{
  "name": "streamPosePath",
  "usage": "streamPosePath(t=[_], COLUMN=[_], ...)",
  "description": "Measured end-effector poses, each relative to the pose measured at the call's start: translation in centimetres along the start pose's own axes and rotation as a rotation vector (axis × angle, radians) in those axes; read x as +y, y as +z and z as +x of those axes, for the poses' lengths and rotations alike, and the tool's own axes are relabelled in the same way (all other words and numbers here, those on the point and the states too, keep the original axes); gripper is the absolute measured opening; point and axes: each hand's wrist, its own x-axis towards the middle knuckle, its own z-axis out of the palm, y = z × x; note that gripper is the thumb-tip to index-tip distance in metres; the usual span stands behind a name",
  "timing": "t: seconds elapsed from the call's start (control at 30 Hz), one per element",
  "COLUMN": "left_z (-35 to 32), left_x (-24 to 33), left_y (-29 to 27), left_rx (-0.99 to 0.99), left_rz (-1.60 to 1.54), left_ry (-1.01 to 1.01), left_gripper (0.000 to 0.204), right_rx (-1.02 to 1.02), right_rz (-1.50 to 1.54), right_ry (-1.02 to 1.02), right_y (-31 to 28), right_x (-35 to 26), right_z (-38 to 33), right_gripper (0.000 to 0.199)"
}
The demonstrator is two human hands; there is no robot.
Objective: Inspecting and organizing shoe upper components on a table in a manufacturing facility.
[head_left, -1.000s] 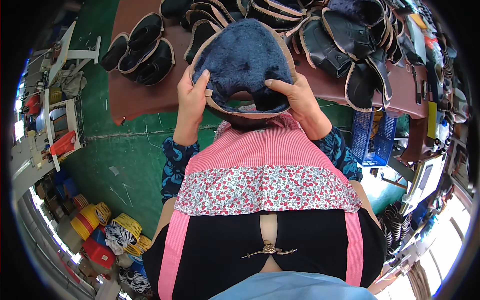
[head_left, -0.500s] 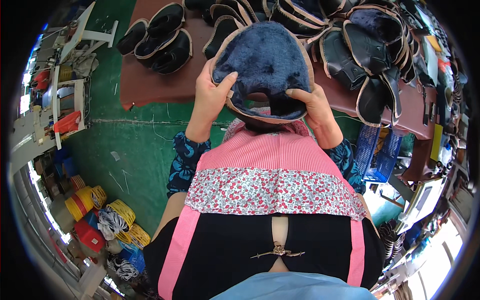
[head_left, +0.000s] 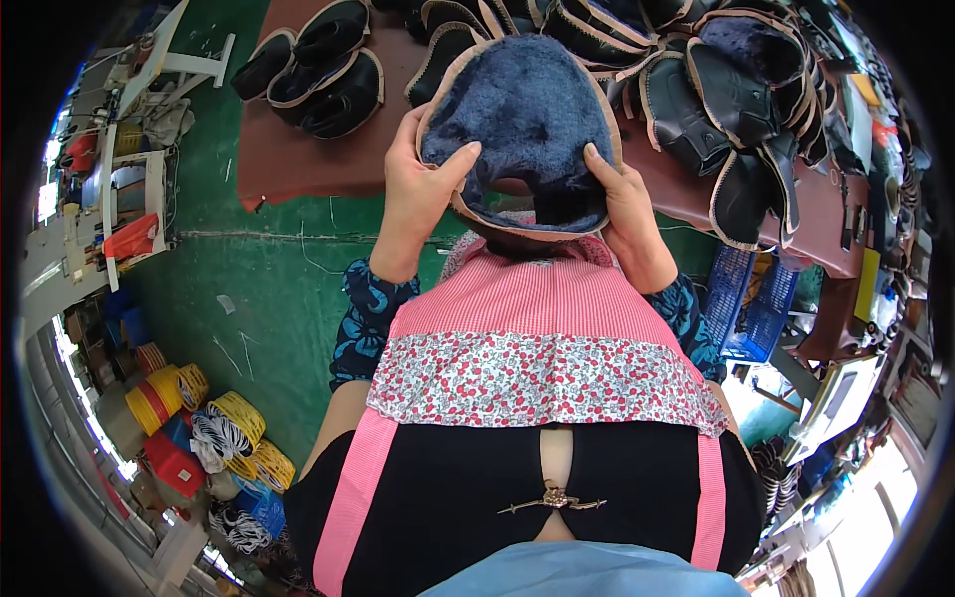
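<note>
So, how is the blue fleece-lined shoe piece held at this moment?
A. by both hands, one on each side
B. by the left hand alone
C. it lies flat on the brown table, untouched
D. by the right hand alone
A: the left hand and the right hand each grip one side of the blue fleece-lined shoe piece, thumbs on the fleece.

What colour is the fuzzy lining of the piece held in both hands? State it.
Dark navy blue fleece lining, edged with tan trim; shown in the head view.

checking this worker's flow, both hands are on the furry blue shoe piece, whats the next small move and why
Probably lay it down on the brown table. Left hand and right hand hold the blue furry shoe piece by its tan edge, lifted off the table, lining up. Similar pieces lie on the table beyond it, so it likely joins them.
</note>
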Motion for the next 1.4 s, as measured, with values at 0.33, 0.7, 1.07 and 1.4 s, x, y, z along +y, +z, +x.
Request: streamPosePath(t=[0.33, 0.7, 1.07, 1.4], left_z=[-0.2, -0.9, -1.9, -1.9], left_x=[-0.1, 1.2, 1.4, 0.4], left_y=[-0.5, -2.0, -3.9, -6.2], left_rx=[0.006, -0.215, -0.119, -0.078], left_rz=[-0.122, 0.089, 0.07, -0.058], left_ry=[-0.024, -0.03, -0.095, -0.038], left_gripper=[0.053, 0.089, 0.07, 0.06], right_rx=[0.022, 0.02, 0.039, 0.036], right_rz=[0.021, 0.057, 0.062, 0.01], right_ry=[0.04, 0.014, 0.019, 0.015], right_y=[0.4, 0.3, 2.6, 5.0], right_x=[-0.1, 0.5, 0.7, 0.9], right_z=[-0.2, 0.1, 0.2, 1.0], right_gripper=[0.05, 0.049, 0.045, 0.043])
